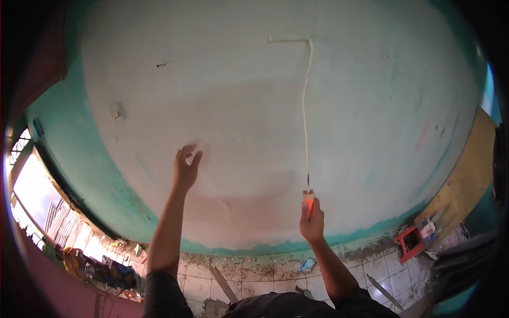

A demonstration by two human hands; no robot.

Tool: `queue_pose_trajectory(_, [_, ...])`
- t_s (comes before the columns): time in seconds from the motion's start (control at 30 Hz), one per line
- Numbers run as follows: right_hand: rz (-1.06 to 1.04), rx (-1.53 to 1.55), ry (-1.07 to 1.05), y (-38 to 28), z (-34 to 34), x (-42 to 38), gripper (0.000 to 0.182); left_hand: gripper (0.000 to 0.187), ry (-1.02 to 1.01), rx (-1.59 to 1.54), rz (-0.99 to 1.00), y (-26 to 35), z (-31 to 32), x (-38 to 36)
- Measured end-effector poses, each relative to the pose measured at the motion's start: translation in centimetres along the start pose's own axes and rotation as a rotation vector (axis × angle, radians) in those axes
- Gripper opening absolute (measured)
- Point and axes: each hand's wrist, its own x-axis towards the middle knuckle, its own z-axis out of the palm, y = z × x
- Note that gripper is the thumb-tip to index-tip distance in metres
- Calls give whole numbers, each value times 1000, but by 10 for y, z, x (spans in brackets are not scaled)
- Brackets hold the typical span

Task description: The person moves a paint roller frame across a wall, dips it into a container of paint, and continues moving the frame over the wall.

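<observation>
My right hand (312,220) is wrapped round the orange handle of a paintbrush (308,197), its bristle end up against the pale wall (238,116). Just above the brush, a thin cable (305,111) runs up the wall, then bends left near the top; its lower end looks dark. My left hand (187,161) is raised in front of the wall at the left, fingers curled but apart, with nothing between them. Whether its fingertips touch the wall cannot be told.
A red stool (411,244) with small items on it stands at the lower right. Debris and wood strips (224,284) lie on the tiled floor (254,289). Cluttered items (106,270) are at the lower left. A socket (117,111) is on the wall.
</observation>
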Motion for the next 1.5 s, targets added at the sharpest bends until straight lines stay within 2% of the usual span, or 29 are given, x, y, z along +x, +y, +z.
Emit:
queue_pose_trajectory(0.07, [17,-150,37,-36,2,21,33,38,-4,76,26,23,-16,31])
queue_pose_trajectory(0.13, [41,-170,34,-51,6,28,33,42,-47,74,46,27,-26,57])
queue_pose_trajectory(0.17, [68,-176,16,-55,8,28,33,45,-5,152,116,32,-28,66])
queue_pose_trajectory(0.2, [72,-183,30,-51,13,23,33,48,37,230,184,34,-29,75])
queue_pose_trajectory(0.23, [74,-191,49,-38,19,13,33,54,3,249,179,31,-30,84])
queue_pose_trajectory(0.37, [54,-181,80,39,41,-61,40,59,32,321,237,34,-29,95])
queue_pose_trajectory(0.53, [246,-81,26,61,41,-120,40,69,31,445,272,23,-25,104])
queue_pose_trajectory(0.67, [168,-30,84,58,32,-77,42,72,64,489,311,5,-18,110])
queue_pose_trajectory(0.8, [221,-9,84,-28,21,2,36,74,48,561,279,-4,-17,115])
queue_pose_trajectory(0.9, [193,-57,126,-62,17,27,36,74,50,571,266,-3,-15,116])
queue_pose_trajectory(1.07, [88,-137,171,6,39,-31,38,73,72,603,232,1,-11,117])
queue_pose_trajectory(1.2, [265,-55,59,75,58,-119,38,80,100,600,260,8,-12,121])
queue_pose_trajectory(1.3, [366,53,23,71,63,-123,38,86,69,597,214,23,-16,126])
queue_pose_trajectory(1.4, [367,168,61,34,63,-68,37,94,6,651,169,28,-17,128])
queue_pose_trajectory(1.5, [250,164,93,-12,51,7,34,99,-49,732,143,34,-19,131])
